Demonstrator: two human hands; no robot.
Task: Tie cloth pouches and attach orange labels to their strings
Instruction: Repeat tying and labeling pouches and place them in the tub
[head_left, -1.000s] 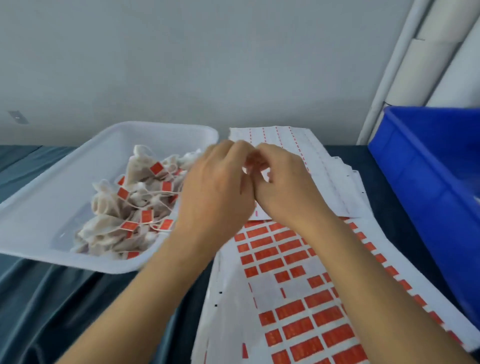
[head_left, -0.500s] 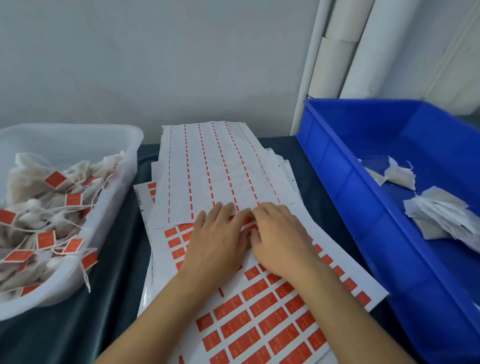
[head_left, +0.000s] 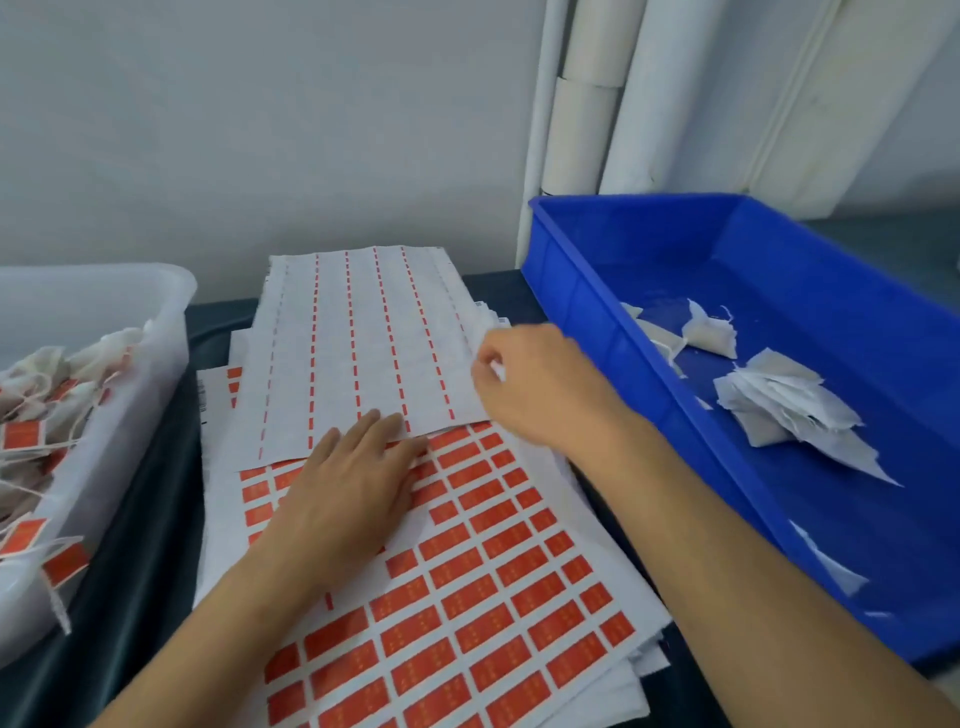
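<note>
A sheet of orange labels lies on a stack of sheets in front of me. My left hand rests flat on it, fingers straight, fingertips at the edge of a stripped sheet with only thin orange lines left. My right hand hovers over the right edge of that sheet, fingers curled, pinching a small white scrap. Tied cloth pouches with orange labels on their strings fill the white tub at the left.
A blue bin at the right holds white paper scraps. Dark cloth covers the table. White pipes stand against the wall behind the bin.
My right hand has lifted off the label sheet and moved up and to the right, toward the blue bin. My left hand stays flat on the sheet. The view has swung right.
</note>
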